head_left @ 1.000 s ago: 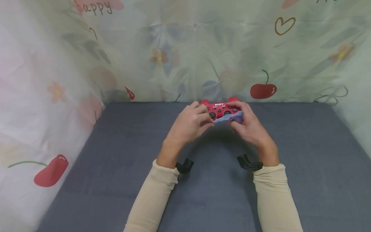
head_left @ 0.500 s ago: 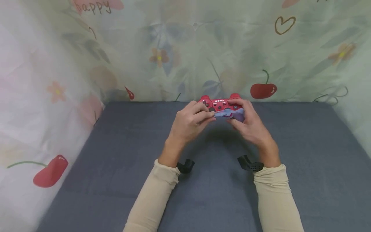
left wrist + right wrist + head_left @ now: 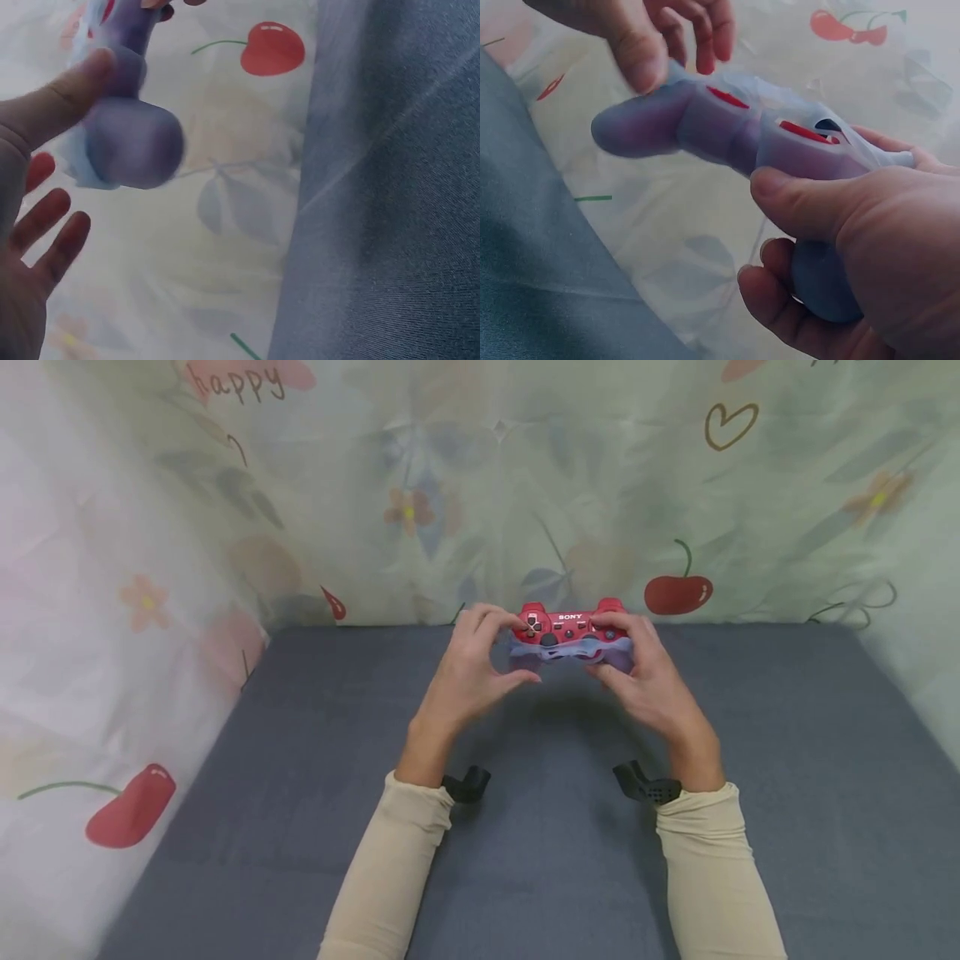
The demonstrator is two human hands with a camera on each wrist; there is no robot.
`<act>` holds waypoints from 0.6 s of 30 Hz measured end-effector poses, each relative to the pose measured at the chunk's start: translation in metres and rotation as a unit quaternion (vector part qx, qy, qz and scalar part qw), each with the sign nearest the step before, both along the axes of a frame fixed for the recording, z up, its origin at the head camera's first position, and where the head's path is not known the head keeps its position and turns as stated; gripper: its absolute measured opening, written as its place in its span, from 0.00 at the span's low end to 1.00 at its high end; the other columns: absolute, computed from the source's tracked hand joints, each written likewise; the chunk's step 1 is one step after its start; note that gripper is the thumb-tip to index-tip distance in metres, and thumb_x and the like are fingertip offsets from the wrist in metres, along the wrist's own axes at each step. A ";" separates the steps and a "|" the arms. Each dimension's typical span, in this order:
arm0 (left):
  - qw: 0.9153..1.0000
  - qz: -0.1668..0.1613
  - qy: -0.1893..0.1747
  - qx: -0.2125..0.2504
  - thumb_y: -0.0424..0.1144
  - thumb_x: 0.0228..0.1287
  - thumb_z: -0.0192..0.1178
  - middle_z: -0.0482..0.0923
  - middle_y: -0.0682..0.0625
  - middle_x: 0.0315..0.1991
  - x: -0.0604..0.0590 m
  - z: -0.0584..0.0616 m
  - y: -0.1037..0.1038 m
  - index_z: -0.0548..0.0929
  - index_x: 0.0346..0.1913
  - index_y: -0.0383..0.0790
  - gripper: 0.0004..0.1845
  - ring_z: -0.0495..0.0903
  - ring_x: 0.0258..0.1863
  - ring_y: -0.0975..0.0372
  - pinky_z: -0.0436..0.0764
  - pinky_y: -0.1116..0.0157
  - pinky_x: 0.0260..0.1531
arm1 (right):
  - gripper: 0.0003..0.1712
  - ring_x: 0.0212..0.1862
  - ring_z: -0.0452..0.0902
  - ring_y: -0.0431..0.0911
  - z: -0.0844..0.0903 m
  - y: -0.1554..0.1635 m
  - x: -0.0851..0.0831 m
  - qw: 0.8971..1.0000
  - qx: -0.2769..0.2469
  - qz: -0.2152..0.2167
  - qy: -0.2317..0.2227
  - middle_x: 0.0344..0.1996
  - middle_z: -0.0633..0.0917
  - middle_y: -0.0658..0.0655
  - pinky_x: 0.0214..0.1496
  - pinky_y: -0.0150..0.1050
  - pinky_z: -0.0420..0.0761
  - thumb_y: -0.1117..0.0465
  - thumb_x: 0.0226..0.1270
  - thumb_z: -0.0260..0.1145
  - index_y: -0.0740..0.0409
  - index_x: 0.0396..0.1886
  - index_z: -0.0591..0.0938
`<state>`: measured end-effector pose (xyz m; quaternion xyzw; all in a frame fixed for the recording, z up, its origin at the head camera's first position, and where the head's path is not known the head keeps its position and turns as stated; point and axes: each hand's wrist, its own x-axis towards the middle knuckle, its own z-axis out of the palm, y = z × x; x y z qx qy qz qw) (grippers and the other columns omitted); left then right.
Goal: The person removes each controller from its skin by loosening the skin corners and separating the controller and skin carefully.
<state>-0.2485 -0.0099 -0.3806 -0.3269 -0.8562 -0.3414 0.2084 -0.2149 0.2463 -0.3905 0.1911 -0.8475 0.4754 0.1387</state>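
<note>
A red Sony game controller (image 3: 570,630) is held up over the far side of the table, its button face toward the head camera. A translucent bluish-purple silicone cover (image 3: 577,649) wraps its back and both handles. In the right wrist view, red plastic shows through slots in the cover (image 3: 641,124). My right hand (image 3: 647,677) grips the right handle, thumb below and fingers over the front. Around the left handle, my left hand (image 3: 468,660) has thumb and fingers spread apart. The left wrist view has its thumb (image 3: 71,94) overlapping the cover and several fingers extended away from it.
A dark grey cloth covers the table (image 3: 360,793). Behind it hangs a pale curtain (image 3: 480,518) printed with flowers and cherries, close past the controller. Another curtain side (image 3: 82,677) borders the table on the left. Black wrist mounts (image 3: 647,783) stick out inward from the sleeves.
My left hand has let go of the cover's edge and spread outward to the left. The cover now shows across the controller's left handle too. The controller has risen slightly; my right hand keeps its grip.
</note>
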 end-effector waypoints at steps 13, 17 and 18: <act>0.998 -0.047 -0.045 -0.008 0.36 0.46 0.82 0.65 0.44 0.60 -0.002 -0.003 0.002 0.64 0.63 0.39 0.44 0.77 0.52 0.58 0.83 0.62 0.57 | 0.39 0.42 0.81 0.42 0.002 0.009 0.002 0.994 -0.082 0.067 -0.027 0.58 0.71 0.52 0.41 0.29 0.84 0.76 0.67 0.64 0.54 0.74 0.62; 0.998 -0.052 -0.017 0.012 0.35 0.46 0.82 0.70 0.45 0.55 -0.001 -0.002 0.001 0.68 0.59 0.38 0.39 0.77 0.50 0.60 0.83 0.64 0.54 | 0.39 0.37 0.81 0.47 0.003 0.009 0.002 0.993 -0.083 0.070 -0.038 0.57 0.72 0.53 0.41 0.29 0.84 0.75 0.68 0.63 0.54 0.75 0.61; 0.998 -0.052 -0.014 0.017 0.35 0.46 0.82 0.70 0.45 0.54 -0.001 -0.002 0.000 0.69 0.58 0.38 0.38 0.77 0.49 0.60 0.83 0.65 0.54 | 0.39 0.37 0.81 0.48 0.003 0.009 0.002 0.993 -0.083 0.069 -0.039 0.57 0.72 0.53 0.41 0.29 0.84 0.75 0.68 0.63 0.53 0.75 0.61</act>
